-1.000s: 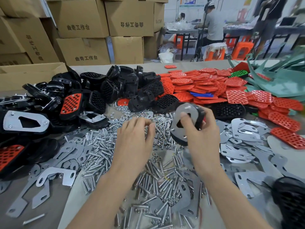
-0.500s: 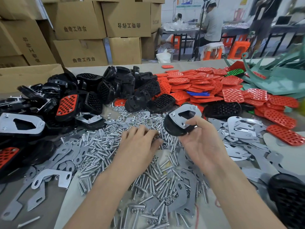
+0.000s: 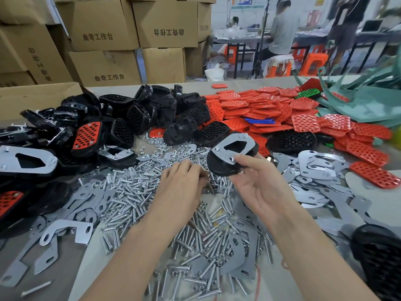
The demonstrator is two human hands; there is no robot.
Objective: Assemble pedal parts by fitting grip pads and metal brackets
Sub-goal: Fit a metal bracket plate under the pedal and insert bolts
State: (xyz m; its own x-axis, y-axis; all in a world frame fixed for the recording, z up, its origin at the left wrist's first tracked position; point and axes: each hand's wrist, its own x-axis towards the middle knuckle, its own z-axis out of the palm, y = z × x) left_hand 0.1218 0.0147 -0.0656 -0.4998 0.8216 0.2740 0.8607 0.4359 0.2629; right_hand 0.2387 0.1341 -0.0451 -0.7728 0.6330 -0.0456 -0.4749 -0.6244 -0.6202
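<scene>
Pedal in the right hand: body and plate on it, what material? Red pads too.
Pedal body: black moulded plastic by its look, smooth with slight gloss. Plate: thin sheet metal, silvery matte, likely plated steel; flat with a punched cut-out. Red pads: rubber or soft plastic, cannot tell which; perforated, shiny highlights.

Tally on the table (image 3: 91,270).
Hands: 2, left hand (image 3: 181,187) and right hand (image 3: 262,190).
Bracket-up pedals (image 3: 26,159) (image 3: 115,153): 3, counting the held pedal (image 3: 233,148).
Red-padded pedals (image 3: 86,135) (image 3: 8,202): 2.
Green pad (image 3: 309,93): 1.
Loose red pads (image 3: 260,109), bolts (image 3: 134,192), flat brackets (image 3: 314,168): heaps, uncountable.
People behind (image 3: 282,33) (image 3: 345,25): 2.
</scene>
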